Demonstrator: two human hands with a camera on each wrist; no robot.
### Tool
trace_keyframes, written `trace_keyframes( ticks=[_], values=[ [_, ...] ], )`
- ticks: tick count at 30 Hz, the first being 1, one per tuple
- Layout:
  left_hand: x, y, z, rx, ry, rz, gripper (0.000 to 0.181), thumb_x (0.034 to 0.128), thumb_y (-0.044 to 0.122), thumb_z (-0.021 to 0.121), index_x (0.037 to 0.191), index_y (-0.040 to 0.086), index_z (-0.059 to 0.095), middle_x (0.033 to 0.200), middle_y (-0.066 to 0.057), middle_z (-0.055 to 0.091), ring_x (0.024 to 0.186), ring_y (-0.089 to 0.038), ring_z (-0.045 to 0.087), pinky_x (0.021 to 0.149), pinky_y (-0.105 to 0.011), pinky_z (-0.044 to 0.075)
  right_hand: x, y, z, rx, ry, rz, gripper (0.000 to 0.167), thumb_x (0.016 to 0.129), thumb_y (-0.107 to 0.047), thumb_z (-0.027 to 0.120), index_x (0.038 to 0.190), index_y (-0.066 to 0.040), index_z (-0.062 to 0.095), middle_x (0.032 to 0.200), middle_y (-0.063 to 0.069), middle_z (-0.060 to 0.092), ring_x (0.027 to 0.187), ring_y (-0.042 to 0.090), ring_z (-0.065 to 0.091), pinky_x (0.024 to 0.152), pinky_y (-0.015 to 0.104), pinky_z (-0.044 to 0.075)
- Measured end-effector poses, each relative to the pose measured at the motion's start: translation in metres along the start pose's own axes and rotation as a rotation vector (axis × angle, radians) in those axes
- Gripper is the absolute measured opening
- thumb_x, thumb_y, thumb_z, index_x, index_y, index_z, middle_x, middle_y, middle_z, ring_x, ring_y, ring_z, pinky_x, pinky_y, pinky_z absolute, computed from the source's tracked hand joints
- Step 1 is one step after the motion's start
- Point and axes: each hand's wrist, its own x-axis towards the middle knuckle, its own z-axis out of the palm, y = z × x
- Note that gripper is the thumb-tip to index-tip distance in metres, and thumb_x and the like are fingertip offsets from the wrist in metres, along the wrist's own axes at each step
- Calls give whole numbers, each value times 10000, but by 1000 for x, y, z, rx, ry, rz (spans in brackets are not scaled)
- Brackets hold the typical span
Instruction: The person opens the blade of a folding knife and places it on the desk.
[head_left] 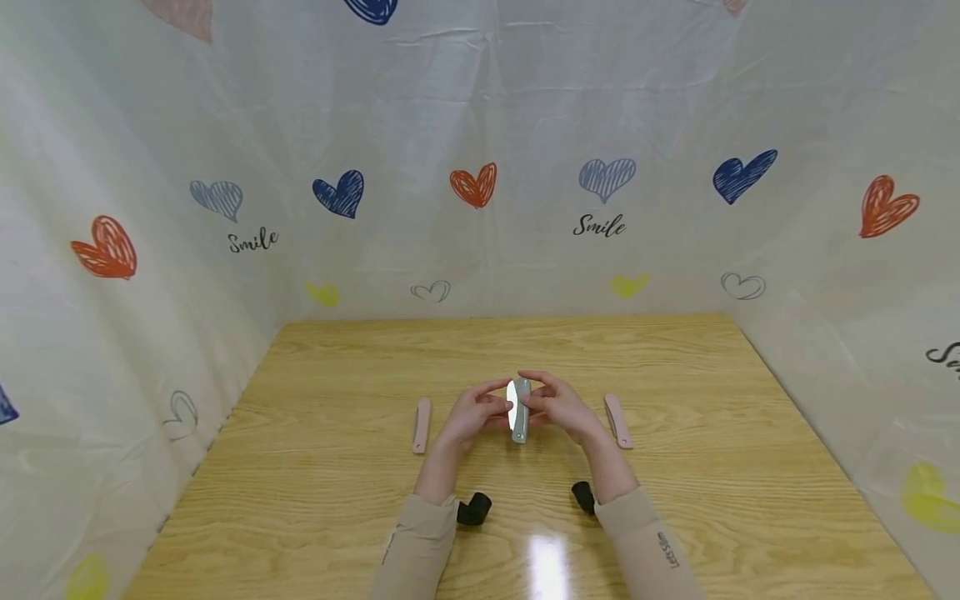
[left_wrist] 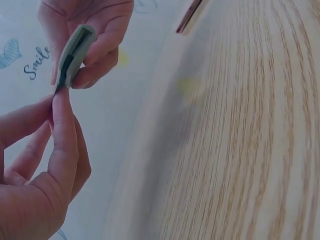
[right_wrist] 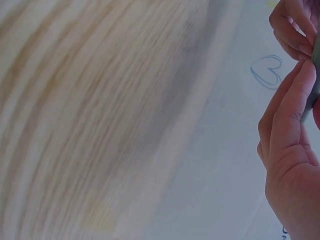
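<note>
A small folding knife (head_left: 521,429) with a grey-green handle is held up between both hands over the middle of the table. Its bright blade (head_left: 512,393) lies alongside the handle, partly swung out. My left hand (head_left: 467,415) pinches the blade between thumb and fingers. From the other side, my right hand (head_left: 567,409) grips the handle, thumb on its near face. In the left wrist view, the slot of the handle (left_wrist: 77,52) faces the camera, while the left fingers cover most of the blade. Only a sliver of the handle (right_wrist: 316,65) enters the right wrist view.
A pink folding knife (head_left: 422,426) lies folded on the wooden table (head_left: 337,500) left of the hands, and another pink folding knife (head_left: 618,421) lies to the right. Black devices (head_left: 474,509) sit at both wrists. A heart-printed curtain (head_left: 405,233) surrounds the table's back and sides.
</note>
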Motion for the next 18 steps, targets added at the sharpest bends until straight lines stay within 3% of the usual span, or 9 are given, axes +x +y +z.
trace_keyframes(
  ticks=[8,15,18],
  values=[
    [-1,1,4,10,29,6,453,933,-51,581,1377,-68,491,850,-38,641,738,-116,653,897,-484,549,0,2,1,9,9,-9,519,990,-67,552,1478,-16,381,1047,151,558,826,172,598,823,466,567],
    [0,-2,5,16,56,34,440,923,-52,590,1355,-78,508,1008,-161,673,783,-146,660,879,-501,554,-1,4,2,31,41,-11,526,977,-56,571,1467,0,390,1063,149,563,833,169,602,802,451,576],
    [0,-3,5,4,81,39,437,920,-57,588,1350,-83,511,997,-157,673,770,-137,652,851,-469,571,0,5,2,34,64,-9,519,973,-48,574,1459,5,399,1040,138,573,824,165,617,810,461,576]
  ],
)
